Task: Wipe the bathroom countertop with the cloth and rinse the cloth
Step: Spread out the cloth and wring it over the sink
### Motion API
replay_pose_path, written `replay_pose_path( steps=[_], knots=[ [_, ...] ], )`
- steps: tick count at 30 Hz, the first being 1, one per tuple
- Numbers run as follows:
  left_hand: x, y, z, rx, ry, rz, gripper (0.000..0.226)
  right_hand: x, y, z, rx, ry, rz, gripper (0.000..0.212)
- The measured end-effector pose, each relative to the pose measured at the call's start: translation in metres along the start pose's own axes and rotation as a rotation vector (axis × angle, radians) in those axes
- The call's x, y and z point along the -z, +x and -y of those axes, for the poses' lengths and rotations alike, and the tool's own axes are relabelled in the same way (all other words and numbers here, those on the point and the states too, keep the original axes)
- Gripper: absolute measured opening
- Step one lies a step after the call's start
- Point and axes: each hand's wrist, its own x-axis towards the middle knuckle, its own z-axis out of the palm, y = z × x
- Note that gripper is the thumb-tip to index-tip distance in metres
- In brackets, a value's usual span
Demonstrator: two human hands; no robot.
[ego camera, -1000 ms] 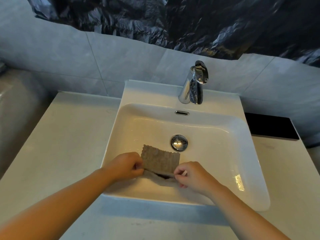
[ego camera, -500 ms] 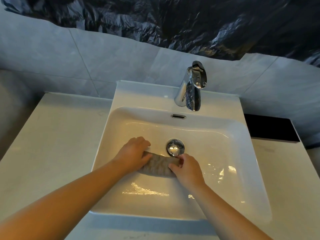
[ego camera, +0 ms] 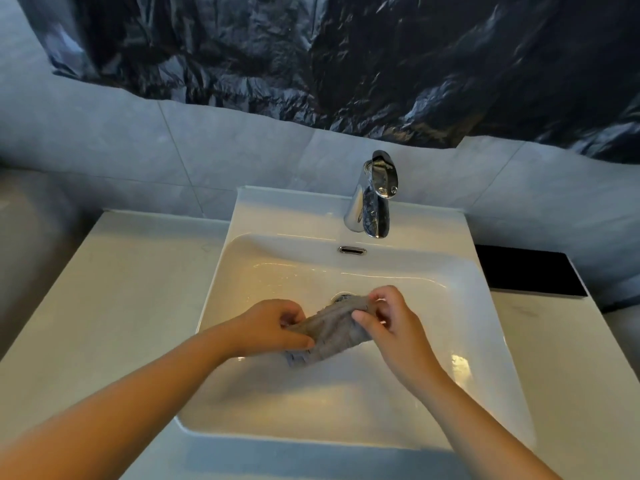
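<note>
A grey-brown cloth (ego camera: pixel 330 332) is bunched up and stretched between both hands inside the white sink basin (ego camera: pixel 346 403). My left hand (ego camera: pixel 268 329) grips its lower left end, fingers curled around it. Pinching the upper right end is my right hand (ego camera: pixel 389 322), just in front of the drain (ego camera: pixel 343 298), which the cloth partly hides. The chrome faucet (ego camera: pixel 374 199) stands at the back of the basin; no water stream is visible from it. The pale countertop (ego camera: pixel 114 306) spreads to the left of the sink.
More countertop (ego camera: pixel 571 358) lies right of the basin, with a black slab (ego camera: pixel 526 273) at its back. A tiled wall (ego camera: pixel 138 150) rises behind, with crinkled black plastic sheeting (ego camera: pixel 346 57) above. The overflow slot (ego camera: pixel 352 250) sits under the faucet.
The cloth was held flat near the front of the basin, then pressed down by the drain. Now it is lifted and bunched between both hands, the right hand raised higher.
</note>
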Motion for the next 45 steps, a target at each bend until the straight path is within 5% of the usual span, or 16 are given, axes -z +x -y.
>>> replay_pose_path(
  steps=[3,7,11,16,19,22,25,28,32,37,42,45],
  knots=[
    [0.013,-0.018,-0.040,-0.010,-0.117,0.135,0.015,0.013,-0.013,0.033,0.128,-0.011,-0.025,0.021],
    [0.018,-0.033,-0.077,-0.006,-0.342,0.291,0.040,0.026,-0.022,0.071,0.290,-0.036,-0.049,0.024],
    [0.014,-0.045,-0.104,-0.087,-0.144,0.138,0.039,0.041,-0.016,0.084,0.373,-0.113,-0.188,0.021],
    [0.020,-0.061,-0.136,-0.331,0.100,-0.319,0.022,0.056,-0.001,0.094,0.144,-0.025,-0.386,0.040],
    [0.029,-0.066,-0.155,-0.404,0.577,-0.490,0.029,0.062,0.011,0.103,-0.131,0.125,-0.296,0.025],
    [0.030,-0.065,-0.158,-0.492,0.777,-0.558,0.033,0.069,0.016,0.114,-0.365,0.251,-0.147,0.011],
    [0.027,-0.065,-0.155,-0.510,0.689,-0.574,0.026,0.077,0.006,0.122,-0.272,0.167,-0.105,0.011],
    [0.023,-0.065,-0.152,-0.446,0.228,-0.486,0.014,0.085,-0.014,0.125,0.022,0.065,-0.139,0.025],
    [0.022,-0.068,-0.154,-0.339,-0.382,-0.247,0.014,0.089,-0.036,0.111,0.285,0.120,-0.164,0.039],
    [0.037,-0.067,-0.167,-0.372,-0.704,0.056,0.029,0.072,-0.042,0.098,0.390,0.259,-0.317,0.054],
    [0.053,-0.070,-0.185,-0.335,-0.645,0.169,0.048,0.063,-0.037,0.129,0.502,0.390,-0.510,0.030],
    [0.058,-0.078,-0.193,-0.319,-0.233,0.056,0.044,0.067,-0.029,0.136,0.484,0.313,-0.580,0.028]
  ],
)
